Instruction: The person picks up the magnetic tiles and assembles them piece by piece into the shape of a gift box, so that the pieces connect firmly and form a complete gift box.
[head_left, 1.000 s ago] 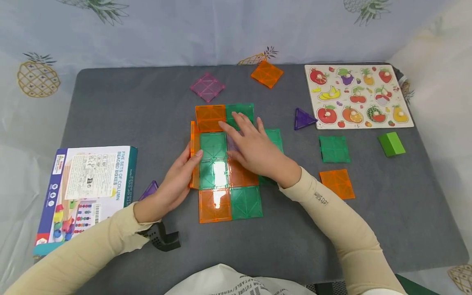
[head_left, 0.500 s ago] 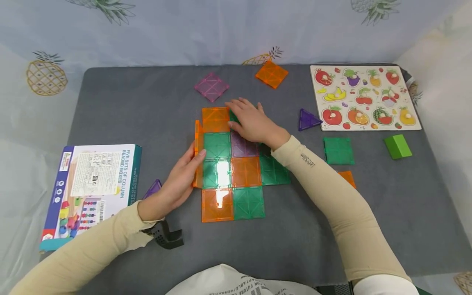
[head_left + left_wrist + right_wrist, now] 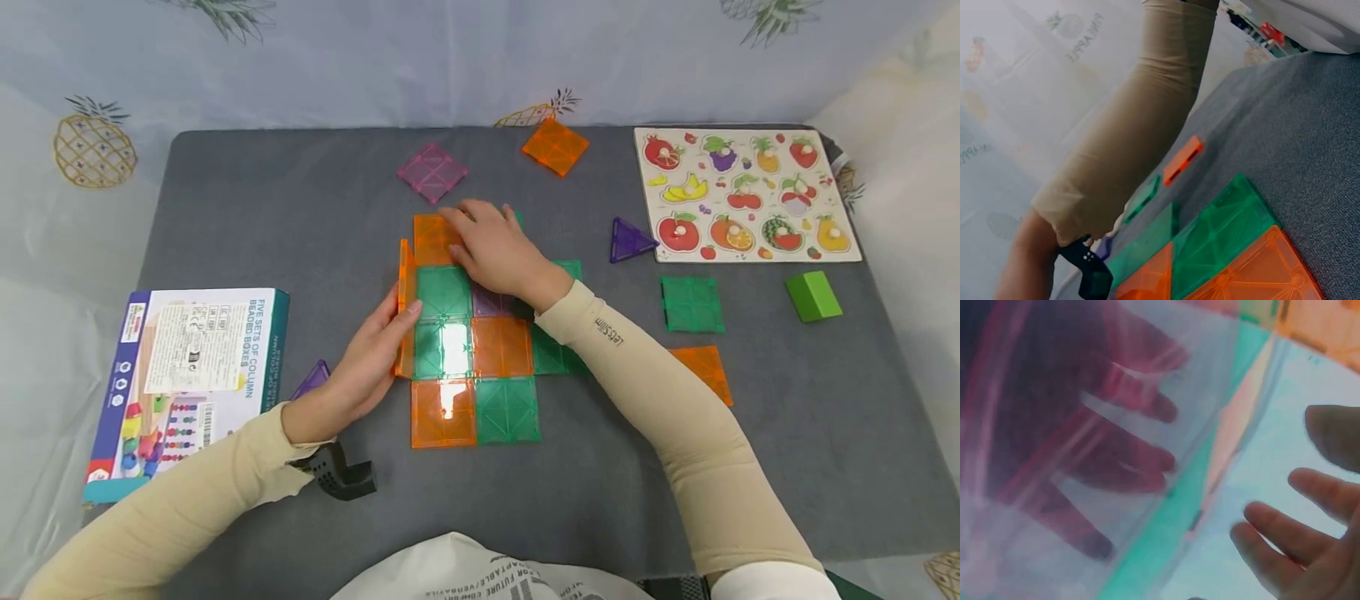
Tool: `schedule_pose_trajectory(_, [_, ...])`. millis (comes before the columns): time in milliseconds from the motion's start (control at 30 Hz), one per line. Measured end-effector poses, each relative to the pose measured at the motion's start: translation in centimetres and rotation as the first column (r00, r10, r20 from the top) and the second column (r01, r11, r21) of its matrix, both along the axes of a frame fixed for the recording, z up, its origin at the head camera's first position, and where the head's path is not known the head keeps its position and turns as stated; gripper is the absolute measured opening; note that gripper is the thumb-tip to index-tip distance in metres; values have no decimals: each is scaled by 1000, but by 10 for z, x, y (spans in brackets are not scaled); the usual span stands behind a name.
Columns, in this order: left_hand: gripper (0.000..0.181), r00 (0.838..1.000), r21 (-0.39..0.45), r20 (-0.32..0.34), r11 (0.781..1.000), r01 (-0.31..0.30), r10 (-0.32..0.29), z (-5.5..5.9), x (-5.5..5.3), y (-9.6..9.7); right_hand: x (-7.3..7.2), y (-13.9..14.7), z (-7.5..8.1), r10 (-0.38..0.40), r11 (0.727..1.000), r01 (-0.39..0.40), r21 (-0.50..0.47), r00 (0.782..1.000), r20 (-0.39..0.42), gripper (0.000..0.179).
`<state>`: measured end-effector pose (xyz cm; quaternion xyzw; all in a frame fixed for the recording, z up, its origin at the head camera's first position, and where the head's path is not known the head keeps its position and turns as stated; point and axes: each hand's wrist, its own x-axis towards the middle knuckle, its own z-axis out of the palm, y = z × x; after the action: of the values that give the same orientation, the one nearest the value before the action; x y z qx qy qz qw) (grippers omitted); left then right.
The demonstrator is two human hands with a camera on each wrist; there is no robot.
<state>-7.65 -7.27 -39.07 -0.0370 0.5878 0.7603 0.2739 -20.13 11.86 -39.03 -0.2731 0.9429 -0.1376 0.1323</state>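
Flat magnetic tiles lie joined on the table, with orange tiles [image 3: 442, 417], green tiles [image 3: 507, 412] and a purple tile [image 3: 487, 302] among them. Along the left side stands an orange magnetic tile wall [image 3: 406, 354]. My left hand [image 3: 356, 367] pinches it, thumb on the inner face and fingers outside. My right hand [image 3: 498, 250] is over the far row, its fingertips near the far orange tile [image 3: 432, 237] and covering most of the green one beside it. In the right wrist view its fingers [image 3: 1285, 531] are spread, with the thumb apart; contact is unclear.
Loose pink [image 3: 432, 172] and orange [image 3: 556, 147] tiles lie at the back. A fruit puzzle board [image 3: 750, 200], purple triangle [image 3: 628, 241], green tile [image 3: 692, 304], orange tile [image 3: 708, 371] and green block [image 3: 813, 296] are on the right. A box [image 3: 195, 375] lies left.
My right hand has moved away from me, from over the middle tiles to the far row, then slightly left. My left hand keeps its hold on the upright orange wall.
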Motion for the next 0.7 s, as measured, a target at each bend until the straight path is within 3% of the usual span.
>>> schedule_pose_trajectory(133, [67,1000,-5,1,1000,1,-1,1,-1,0,-6,-2,-4,-28,997,25,70,998,51,60])
schedule_pose_trajectory(267, [67,1000,-9,13,1000,-2,2,1,0,-1,-6,-5,-7,1,993,-12,120,996,94,61])
schedule_pose_trajectory(500, [67,1000,-6,-2,1000,8,-8,0,1,-1,11,-12,-3,-20,993,28,113,997,-74,56])
schedule_pose_trajectory(700, [68,1000,-4,7,1000,-6,6,-1,2,0,42,-11,11,-35,995,53,87,980,-194,55])
